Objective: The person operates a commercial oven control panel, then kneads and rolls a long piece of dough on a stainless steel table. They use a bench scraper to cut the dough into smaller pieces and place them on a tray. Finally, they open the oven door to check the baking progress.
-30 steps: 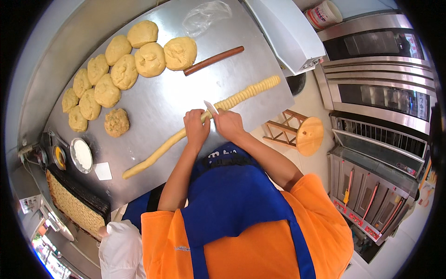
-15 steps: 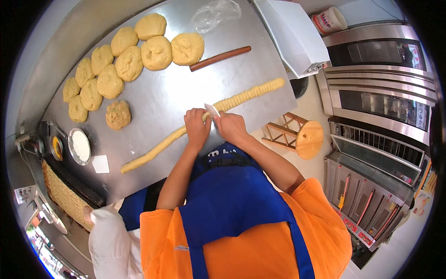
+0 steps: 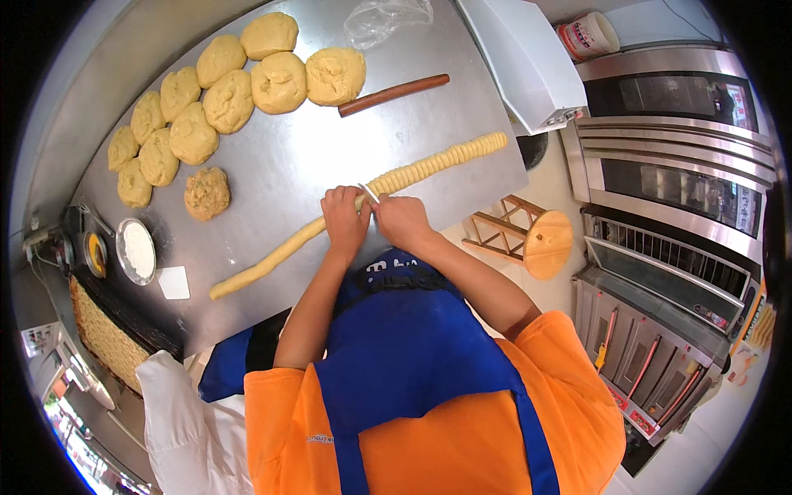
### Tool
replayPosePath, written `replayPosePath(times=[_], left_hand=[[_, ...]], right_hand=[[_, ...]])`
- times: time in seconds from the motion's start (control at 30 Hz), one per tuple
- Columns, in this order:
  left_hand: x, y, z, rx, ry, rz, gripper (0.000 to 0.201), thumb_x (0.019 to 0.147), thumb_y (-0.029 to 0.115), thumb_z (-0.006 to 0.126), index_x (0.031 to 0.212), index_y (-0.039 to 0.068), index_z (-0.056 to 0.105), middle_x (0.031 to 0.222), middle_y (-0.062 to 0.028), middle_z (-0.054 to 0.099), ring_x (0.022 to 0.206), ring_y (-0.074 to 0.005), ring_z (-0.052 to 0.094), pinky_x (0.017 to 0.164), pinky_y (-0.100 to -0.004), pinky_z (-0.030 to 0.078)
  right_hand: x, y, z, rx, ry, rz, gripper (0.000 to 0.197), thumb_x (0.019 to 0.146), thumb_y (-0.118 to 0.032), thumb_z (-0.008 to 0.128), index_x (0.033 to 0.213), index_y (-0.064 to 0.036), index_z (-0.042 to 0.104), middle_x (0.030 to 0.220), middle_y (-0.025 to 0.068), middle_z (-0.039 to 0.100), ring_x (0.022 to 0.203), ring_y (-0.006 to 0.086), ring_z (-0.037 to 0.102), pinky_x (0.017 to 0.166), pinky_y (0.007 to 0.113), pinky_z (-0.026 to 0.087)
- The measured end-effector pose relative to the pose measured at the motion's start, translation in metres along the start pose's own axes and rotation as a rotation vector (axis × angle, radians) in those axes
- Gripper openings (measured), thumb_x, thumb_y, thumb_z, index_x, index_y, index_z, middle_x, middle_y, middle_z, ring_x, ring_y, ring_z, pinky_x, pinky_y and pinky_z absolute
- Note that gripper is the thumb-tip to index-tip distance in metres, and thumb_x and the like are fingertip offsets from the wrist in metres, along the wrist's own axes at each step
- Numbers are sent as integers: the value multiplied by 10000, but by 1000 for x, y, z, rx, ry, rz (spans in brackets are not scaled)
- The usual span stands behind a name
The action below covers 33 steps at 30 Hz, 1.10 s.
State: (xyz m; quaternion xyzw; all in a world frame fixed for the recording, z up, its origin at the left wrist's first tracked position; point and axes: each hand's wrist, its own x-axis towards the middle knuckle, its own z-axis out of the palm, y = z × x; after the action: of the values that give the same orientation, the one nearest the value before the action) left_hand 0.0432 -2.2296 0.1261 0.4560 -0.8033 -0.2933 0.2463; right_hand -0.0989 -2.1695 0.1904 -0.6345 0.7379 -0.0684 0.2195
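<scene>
A long rope of yellow dough (image 3: 268, 261) lies slantwise across the steel table. Right of my hands it is cut into many thin slices (image 3: 437, 163), still lined up side by side. My left hand (image 3: 344, 216) is closed over the uncut part, its fingertips close to the cut. Between finger and thumb, my right hand (image 3: 403, 219) grips a thin white dough scraper (image 3: 370, 193), seen nearly edge-on at the rope where the slices begin. My right fingers hide part of the scraper.
Several dough balls (image 3: 228, 101) and a rougher lump (image 3: 207, 194) lie farther left. A brown rolling pin (image 3: 394, 95) and plastic bag (image 3: 386, 22) lie beyond the rope. A flour bowl (image 3: 136, 251) and white square scraper (image 3: 173, 283) are near left; a wooden stool (image 3: 548, 244) stands right.
My right hand and the scraper have shifted slightly left along the rope, and the blade has turned more edge-on. The white-clothed person at lower left has moved a little.
</scene>
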Motion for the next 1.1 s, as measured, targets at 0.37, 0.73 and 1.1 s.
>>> replayPosePath(times=[0.37,0.73,1.1], left_hand=[[-7,-6,-11,-23,25,-3,203,859,103,780,1033,70,680,1042,-125,661,1022,-365,590,912,-498,447],[-14,-15,-18,-27,40,11,209,867,123,777,1047,79,680,1043,-113,658,1052,-353,581,912,-487,433],[-18,-26,-22,-100,50,-74,213,873,135,777,1061,72,698,1065,-118,675,1058,-358,589,931,-488,439]], right_hand=[[-4,-11,-2,39,8,22,295,1063,-257,594,932,-8,683,728,209,724,667,392,730,619,513,568],[-5,-20,5,37,4,35,300,1062,-259,588,932,-8,685,727,205,724,685,394,737,623,516,570],[1,-28,12,34,58,42,205,959,-180,626,924,4,709,739,215,737,670,372,755,614,488,591]])
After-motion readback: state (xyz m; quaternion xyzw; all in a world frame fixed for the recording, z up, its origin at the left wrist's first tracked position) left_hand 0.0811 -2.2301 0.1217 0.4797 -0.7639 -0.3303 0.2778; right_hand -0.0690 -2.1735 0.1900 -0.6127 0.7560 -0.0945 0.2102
